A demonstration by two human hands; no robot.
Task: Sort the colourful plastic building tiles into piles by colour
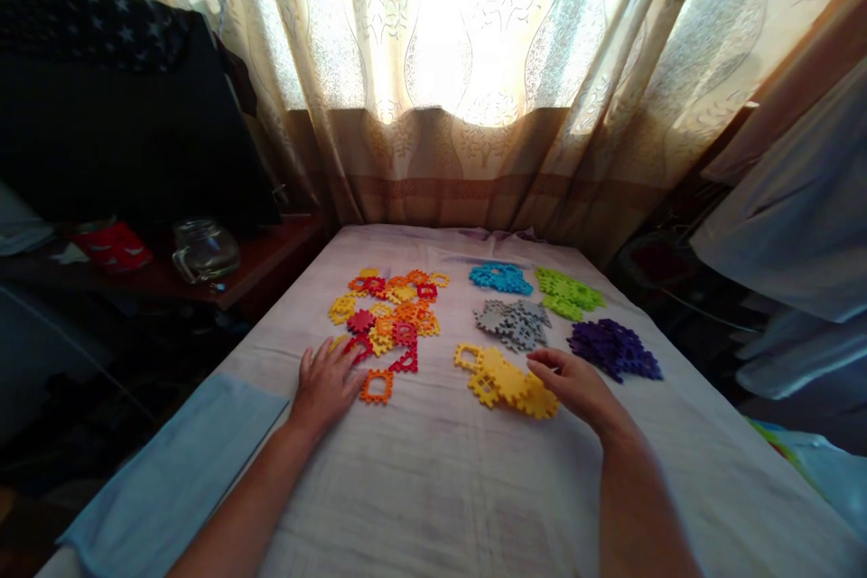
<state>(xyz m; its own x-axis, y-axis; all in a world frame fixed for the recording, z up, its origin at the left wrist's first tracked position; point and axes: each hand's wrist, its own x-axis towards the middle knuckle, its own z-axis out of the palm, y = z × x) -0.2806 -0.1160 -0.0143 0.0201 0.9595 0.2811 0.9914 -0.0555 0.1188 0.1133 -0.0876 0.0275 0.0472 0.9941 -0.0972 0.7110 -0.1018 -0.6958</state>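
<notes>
My left hand (329, 386) lies with its fingers spread at the near left edge of a mixed pile of interlocking plastic tiles, its fingertips touching red tiles (358, 346). An orange square frame tile (377, 386) lies just right of that hand. Other orange tiles (410, 316) and yellow tiles (342, 308) are in the mixed pile. Over the right end of a separate yellow tile pile (505, 377) hovers my right hand (573, 386), fingers bent and slightly apart. I see no tile between its fingers, though the palm is hidden.
Sorted piles lie beyond and beside my right hand: grey (515, 323), blue (501, 277), green (567, 292) and purple (613, 349). A light blue cloth (182, 470) is at left. A glass jug (205, 250) stands on a side table before a dark screen (128, 135). Curtains hang behind.
</notes>
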